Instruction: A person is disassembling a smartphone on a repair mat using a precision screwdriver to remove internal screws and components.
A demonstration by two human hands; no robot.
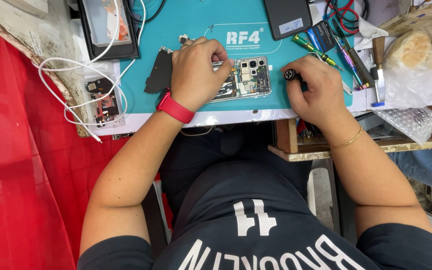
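An opened smartphone [248, 77] lies back-off on a teal work mat [196, 25], its camera modules and circuit board showing. My left hand [196, 72], with a red band at the wrist, rests on the phone's left half with fingers curled over it. My right hand [316, 90] is closed around a small screwdriver whose black round cap [290, 75] sticks out toward the phone's right edge. A dark flat cover piece [158, 75] lies on the mat just left of my left hand.
Several screwdrivers and tools [346, 55] lie at the mat's right. A dark phone [287, 17] sits at the top. A black tray [108, 27], white cable [81, 85] and a circuit board [103, 100] are on the left. Plastic bags [416, 55] lie far right.
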